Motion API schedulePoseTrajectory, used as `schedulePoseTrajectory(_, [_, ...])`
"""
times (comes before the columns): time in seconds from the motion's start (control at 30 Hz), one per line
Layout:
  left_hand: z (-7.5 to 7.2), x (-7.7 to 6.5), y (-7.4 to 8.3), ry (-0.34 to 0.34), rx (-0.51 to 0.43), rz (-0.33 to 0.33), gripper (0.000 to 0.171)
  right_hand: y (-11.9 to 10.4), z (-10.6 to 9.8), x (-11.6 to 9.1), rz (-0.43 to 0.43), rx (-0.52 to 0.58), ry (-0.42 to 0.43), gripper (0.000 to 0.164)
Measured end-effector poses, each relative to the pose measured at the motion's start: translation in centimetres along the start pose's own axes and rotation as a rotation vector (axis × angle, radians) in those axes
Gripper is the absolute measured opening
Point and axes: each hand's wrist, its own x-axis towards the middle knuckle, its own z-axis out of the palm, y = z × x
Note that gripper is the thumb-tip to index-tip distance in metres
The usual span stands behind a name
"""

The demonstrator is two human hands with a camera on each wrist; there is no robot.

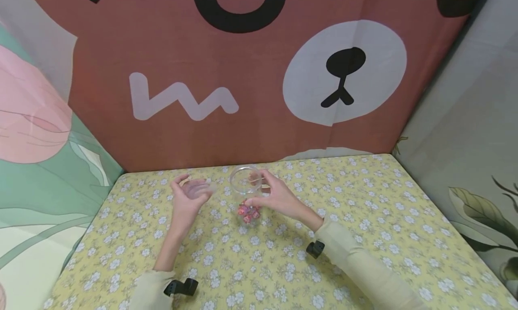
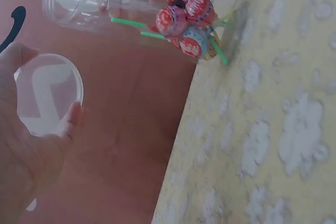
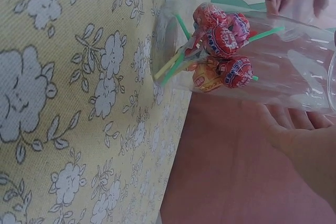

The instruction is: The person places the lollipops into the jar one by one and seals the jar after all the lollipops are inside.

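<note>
My left hand [image 1: 186,205] pinches a round clear plastic lid [image 2: 52,90] by its edge, thumb on one side and fingers on the other. To its right, my right hand [image 1: 282,197] grips a tall clear jar [image 3: 296,61] by the side, fingers behind and thumb in front. The jar stands upright with its mouth uncovered. Several wrapped lollipops [image 3: 223,43] with mostly red wrappers and green or pale sticks lie in its lower part. The lid is held apart from the jar, left of its rim.
A yellow cloth with white flowers [image 1: 259,256] covers the table. Behind it hangs a brown curtain [image 1: 259,135] with a bear print. Printed fabric walls, one with a pink flower [image 1: 32,108] and one with leaves [image 1: 481,211], flank the table.
</note>
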Motion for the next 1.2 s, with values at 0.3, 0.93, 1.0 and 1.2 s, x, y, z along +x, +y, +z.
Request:
schedulePoseTrajectory(0.3, [0.8,0.0,1.0,-0.010,0.060,0.119,0.059,-0.1,0.1,0.0,-0.015,-0.005,0.004,0.065])
schedulePoseTrajectory(0.93, [4.8,1.2,4.2,-0.177,0.507,0.523,0.067,0.3,0.2,0.0,-0.005,-0.029,0.025,0.068])
schedulePoseTrajectory(1.0, [5.3,1.3,4.5,-0.196,0.561,0.546,0.067,0.3,0.3,0.0,-0.002,-0.019,0.024,0.066])
schedulePoseTrajectory(1.2, [6.2,1.5,4.9,-0.217,0.682,0.582,0.064,0.3,0.3,0.1,0.011,0.014,0.014,0.065])
